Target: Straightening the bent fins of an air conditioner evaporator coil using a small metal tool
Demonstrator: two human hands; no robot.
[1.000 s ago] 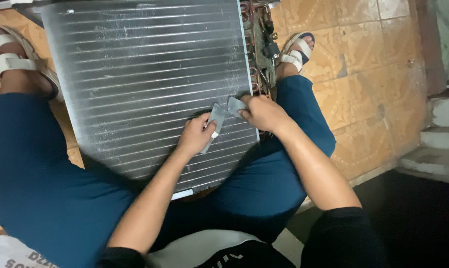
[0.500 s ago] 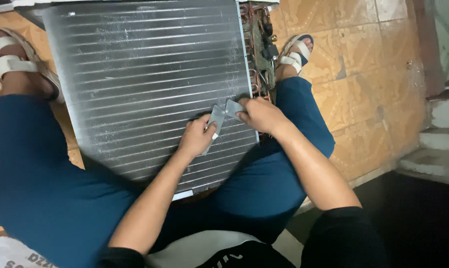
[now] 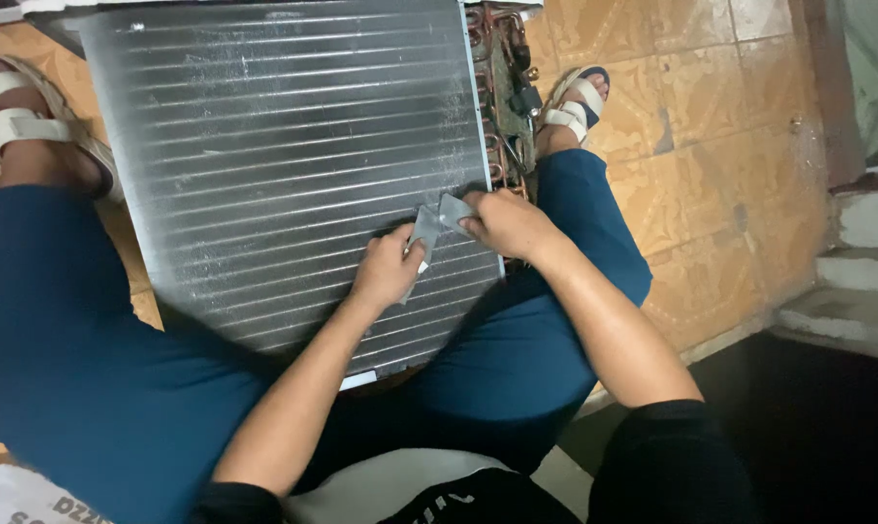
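A large finned metal coil panel (image 3: 284,155) lies on the floor between my legs. Both hands rest on its lower right part. My left hand (image 3: 386,275) and my right hand (image 3: 505,223) each grip an end of a small grey folded piece of cloth or abrasive sheet (image 3: 437,221), pressed against the fins. Copper tubing and wiring (image 3: 505,87) run along the panel's right edge, just above my right hand.
My legs in blue trousers (image 3: 80,369) flank the panel, with sandalled feet at the top left (image 3: 22,116) and top right (image 3: 575,102). Orange patterned floor tiles (image 3: 720,146) lie to the right. Concrete steps (image 3: 846,272) stand at the far right.
Both hands with the grey piece have shifted slightly along the fins; the panel has stayed put.
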